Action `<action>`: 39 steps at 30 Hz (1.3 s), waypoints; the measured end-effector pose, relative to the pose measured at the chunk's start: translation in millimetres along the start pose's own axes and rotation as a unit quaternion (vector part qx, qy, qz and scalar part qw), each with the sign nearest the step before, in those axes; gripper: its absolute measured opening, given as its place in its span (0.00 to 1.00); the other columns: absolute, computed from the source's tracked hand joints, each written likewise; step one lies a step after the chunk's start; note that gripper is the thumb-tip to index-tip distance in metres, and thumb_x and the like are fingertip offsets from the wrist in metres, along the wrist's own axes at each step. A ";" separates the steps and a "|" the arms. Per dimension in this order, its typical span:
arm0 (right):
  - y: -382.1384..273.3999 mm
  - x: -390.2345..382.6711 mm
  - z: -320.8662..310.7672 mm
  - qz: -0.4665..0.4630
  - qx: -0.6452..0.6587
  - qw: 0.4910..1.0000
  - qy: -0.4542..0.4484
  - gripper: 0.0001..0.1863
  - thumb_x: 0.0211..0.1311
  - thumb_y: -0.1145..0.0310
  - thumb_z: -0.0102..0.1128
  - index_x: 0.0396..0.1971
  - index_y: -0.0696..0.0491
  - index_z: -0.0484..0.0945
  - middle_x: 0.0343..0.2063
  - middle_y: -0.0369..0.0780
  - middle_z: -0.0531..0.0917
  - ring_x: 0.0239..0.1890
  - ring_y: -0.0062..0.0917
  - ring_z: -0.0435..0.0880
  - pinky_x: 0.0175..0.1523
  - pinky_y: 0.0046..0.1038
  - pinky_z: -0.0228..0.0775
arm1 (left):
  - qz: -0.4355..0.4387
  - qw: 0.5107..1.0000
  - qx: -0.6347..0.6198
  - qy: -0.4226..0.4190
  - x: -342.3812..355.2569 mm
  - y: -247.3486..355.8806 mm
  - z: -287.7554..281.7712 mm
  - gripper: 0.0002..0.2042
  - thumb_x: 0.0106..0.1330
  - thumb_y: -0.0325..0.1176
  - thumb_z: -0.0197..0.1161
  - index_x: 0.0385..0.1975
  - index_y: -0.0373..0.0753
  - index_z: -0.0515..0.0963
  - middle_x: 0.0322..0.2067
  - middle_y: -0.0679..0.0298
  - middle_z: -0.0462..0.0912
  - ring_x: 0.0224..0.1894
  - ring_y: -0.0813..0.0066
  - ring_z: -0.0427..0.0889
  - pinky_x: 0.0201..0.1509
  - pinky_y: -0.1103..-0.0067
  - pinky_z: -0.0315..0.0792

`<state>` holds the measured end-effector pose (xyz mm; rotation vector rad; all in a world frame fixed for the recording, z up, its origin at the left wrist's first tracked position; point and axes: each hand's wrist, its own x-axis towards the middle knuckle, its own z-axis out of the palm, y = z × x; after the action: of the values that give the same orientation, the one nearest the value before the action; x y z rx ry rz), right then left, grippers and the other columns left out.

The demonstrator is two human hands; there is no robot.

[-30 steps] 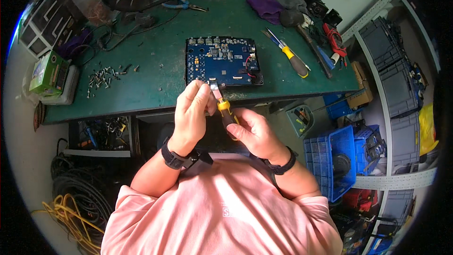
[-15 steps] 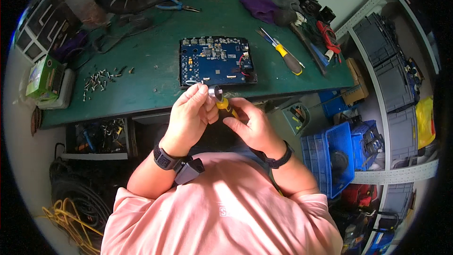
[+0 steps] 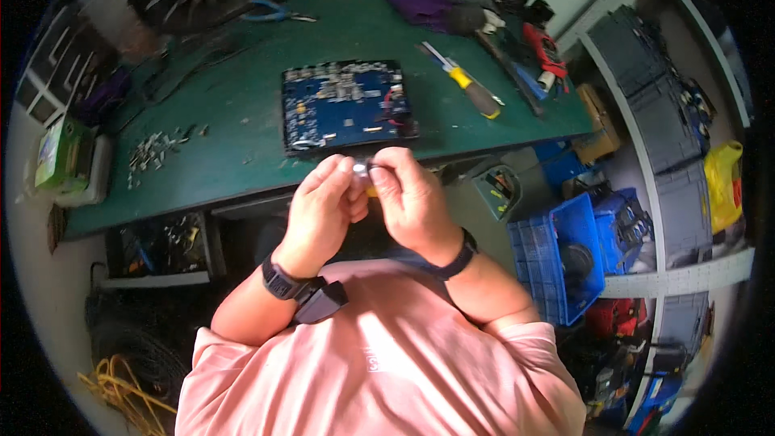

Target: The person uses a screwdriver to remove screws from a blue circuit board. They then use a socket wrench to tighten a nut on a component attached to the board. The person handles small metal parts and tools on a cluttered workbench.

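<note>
Both my hands are together just in front of the workbench's near edge. Between their fingertips is a small, round, silver metal piece (image 3: 361,169), mostly covered. My left hand (image 3: 321,198) pinches it from the left, thumb against curled fingers. From the right, my right hand (image 3: 412,200) closes thumb and forefinger on its dark edge. A bit of yellow handle (image 3: 371,191) shows below the fingertips; the rest is hidden, and I cannot tell which hand bears it. Just beyond, a blue circuit board (image 3: 343,119) in a black housing lies flat on the green bench.
Loose screws (image 3: 155,149) lie on the bench at left. Blue-handled pliers (image 3: 270,12) lie at the back. A yellow-and-grey screwdriver (image 3: 472,90) and a hammer (image 3: 513,73) lie at right. A blue crate (image 3: 539,262) stands beside the shelving. An open drawer (image 3: 157,281) sits below the bench.
My right hand has moved in, from around the yellow-and-black handle to a pinch at the silver piece. That handle is now mostly hidden. The whole view has shifted slightly, with the bench appearing farther left.
</note>
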<state>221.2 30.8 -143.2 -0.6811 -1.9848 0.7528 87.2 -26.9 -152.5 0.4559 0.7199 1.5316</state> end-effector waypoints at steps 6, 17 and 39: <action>-0.7 2.1 1.2 0.016 0.049 0.999 0.003 0.04 0.69 0.69 0.51 0.36 0.54 0.71 0.28 0.49 0.78 0.31 0.51 0.79 0.31 0.43 0.70 | -0.004 1.000 -0.019 -0.009 1.3 -3.5 -5.1 0.10 0.75 0.36 0.49 0.29 0.42 0.66 0.22 0.68 0.66 0.20 0.79 0.63 0.23 0.81 0.57; 6.3 -3.8 -4.5 0.023 0.078 0.997 -0.013 0.05 0.68 0.70 0.51 0.36 0.55 0.70 0.28 0.49 0.78 0.31 0.50 0.79 0.33 0.44 0.69 | 0.004 1.000 0.001 -0.003 4.5 -10.3 -4.4 0.08 0.73 0.36 0.51 0.30 0.45 0.67 0.21 0.70 0.67 0.17 0.80 0.59 0.21 0.82 0.52; 10.7 -6.9 -11.2 0.013 0.076 0.997 0.032 0.03 0.67 0.72 0.54 0.37 0.55 0.73 0.27 0.47 0.80 0.30 0.45 0.82 0.32 0.35 0.73 | -0.007 0.999 0.017 -0.031 7.6 -12.1 -2.2 0.06 0.73 0.36 0.52 0.32 0.46 0.68 0.22 0.70 0.69 0.19 0.79 0.64 0.21 0.81 0.56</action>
<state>236.0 35.9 -149.8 -0.6332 -1.8437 0.8768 93.8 -20.1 -163.4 0.5208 0.7015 1.4887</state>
